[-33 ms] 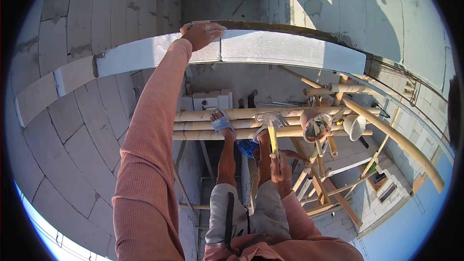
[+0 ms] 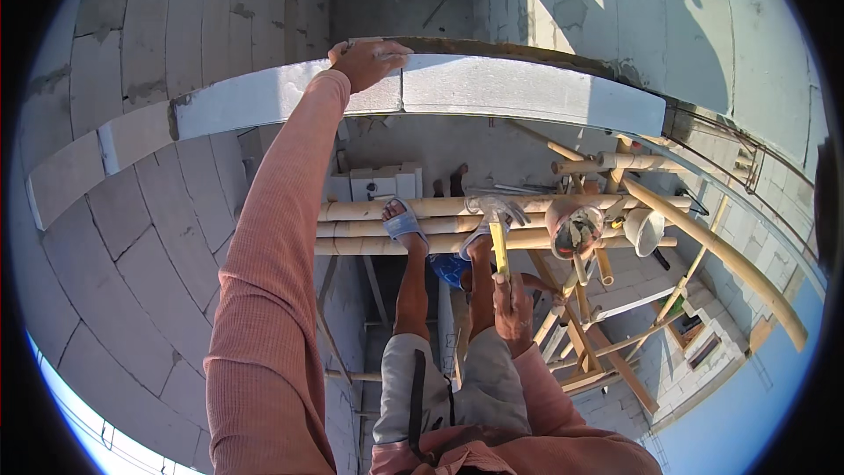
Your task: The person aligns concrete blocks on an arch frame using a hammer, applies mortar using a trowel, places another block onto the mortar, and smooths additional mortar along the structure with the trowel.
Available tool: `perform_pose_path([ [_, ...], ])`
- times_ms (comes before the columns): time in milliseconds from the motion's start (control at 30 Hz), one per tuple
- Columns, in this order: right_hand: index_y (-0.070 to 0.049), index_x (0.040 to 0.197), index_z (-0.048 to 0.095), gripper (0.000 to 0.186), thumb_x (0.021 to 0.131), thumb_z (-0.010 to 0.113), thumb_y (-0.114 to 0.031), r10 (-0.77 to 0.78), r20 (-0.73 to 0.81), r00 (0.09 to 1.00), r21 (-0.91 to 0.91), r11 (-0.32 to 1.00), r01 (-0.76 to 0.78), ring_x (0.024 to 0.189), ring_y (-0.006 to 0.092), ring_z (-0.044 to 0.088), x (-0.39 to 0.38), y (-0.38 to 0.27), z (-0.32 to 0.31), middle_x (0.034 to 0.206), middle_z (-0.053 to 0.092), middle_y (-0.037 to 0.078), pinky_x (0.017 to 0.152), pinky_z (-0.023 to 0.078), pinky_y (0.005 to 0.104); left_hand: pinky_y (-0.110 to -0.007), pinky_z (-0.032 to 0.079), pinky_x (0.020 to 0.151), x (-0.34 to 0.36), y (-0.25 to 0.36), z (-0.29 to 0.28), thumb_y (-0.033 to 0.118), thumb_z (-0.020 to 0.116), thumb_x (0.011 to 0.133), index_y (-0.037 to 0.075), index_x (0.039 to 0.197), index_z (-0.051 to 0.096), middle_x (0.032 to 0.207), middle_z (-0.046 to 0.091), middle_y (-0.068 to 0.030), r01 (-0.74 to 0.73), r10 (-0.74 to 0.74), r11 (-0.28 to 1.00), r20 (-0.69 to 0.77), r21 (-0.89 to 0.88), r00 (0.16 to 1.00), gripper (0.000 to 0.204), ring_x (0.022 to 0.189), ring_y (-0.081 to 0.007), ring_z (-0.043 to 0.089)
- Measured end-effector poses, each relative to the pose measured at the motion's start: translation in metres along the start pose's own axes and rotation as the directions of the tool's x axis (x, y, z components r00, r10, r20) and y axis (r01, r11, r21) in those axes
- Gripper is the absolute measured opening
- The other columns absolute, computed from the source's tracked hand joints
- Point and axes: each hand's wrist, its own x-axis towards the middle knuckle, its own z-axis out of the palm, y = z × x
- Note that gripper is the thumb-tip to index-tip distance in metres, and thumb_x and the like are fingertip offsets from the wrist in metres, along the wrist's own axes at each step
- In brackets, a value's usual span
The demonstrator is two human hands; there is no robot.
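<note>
My left hand (image 2: 371, 65) grips the top of a pale concrete block (image 2: 237, 101), its fingers curled over close to the joint with a second pale block (image 2: 527, 88). Both blocks stand end to end in a row across the view. Lower down, in front of my right thigh, my right hand (image 2: 512, 310) is closed around the yellow handle of a claw hammer (image 2: 499, 242). The hammer points upward, and its metal head is above the bamboo poles, apart from the blocks.
My sandalled feet stand on several bamboo poles (image 2: 352, 229). A bucket with grey mortar (image 2: 576, 230) and a white container (image 2: 646, 230) sit on them to the right. Bamboo and timber scaffolding lies below. Block walls (image 2: 132, 202) rise on the left; reinforcing bars (image 2: 747, 158) run at right.
The hammer in my right hand has shifted very slightly. My left hand keeps its place on the block.
</note>
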Motion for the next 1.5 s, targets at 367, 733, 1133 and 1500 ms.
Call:
perform_pose_path([
  [367,0.002,0.114,0.051,0.034,0.105,0.052,-0.031,0.134,-0.101,0.986,0.248,0.963,-0.105,0.061,0.0438,0.060,0.180,-0.024,-0.008,0.070,0.061,0.023,0.058,0.047,0.0474,-0.056,0.021,0.118,0.002,-0.015,0.006,0.042,0.033,0.105,0.039,0.135,0.058,0.153,0.044,0.0134,-0.145,0.126,0.944,0.083,0.296,0.989,0.039,0.146,-0.0159,0.032],
  [733,-0.001,0.115,0.052,0.037,0.105,0.048,-0.037,0.275,0.080,0.958,0.249,0.925,-0.287,0.069,0.0456,0.057,0.178,-0.024,0.002,0.072,0.056,0.025,0.063,0.043,0.0492,-0.059,0.030,0.114,0.006,-0.034,0.015,0.042,0.042,0.103,0.036,0.127,0.064,0.151,0.045,0.0115,-0.190,0.194,0.885,0.033,0.425,0.980,0.033,0.143,-0.0184,0.036],
  [1133,0.000,0.105,0.056,0.039,0.104,0.050,-0.038,0.507,0.029,0.861,0.362,0.798,-0.482,0.060,0.0318,0.062,0.040,-0.005,-0.005,0.071,0.061,0.016,0.059,0.048,0.0409,-0.054,0.023,0.115,0.008,-0.034,0.014,0.039,0.046,0.101,0.035,0.134,0.060,0.148,0.051,-0.0016,-0.193,0.205,0.926,-0.002,0.323,0.979,0.036,0.142,-0.0208,0.039],
  [1500,0.002,0.109,0.063,0.058,0.092,0.061,-0.053,0.801,0.387,0.457,0.148,0.436,-0.888,0.092,0.0381,0.069,-0.048,0.111,0.037,0.094,0.069,0.027,0.081,0.051,0.0428,-0.034,0.030,0.114,0.014,-0.048,0.011,0.039,0.056,0.096,0.024,0.137,0.061,0.146,0.053,-0.0162,-0.172,0.167,0.962,-0.045,-0.210,0.985,0.044,0.140,-0.0300,0.044],
])
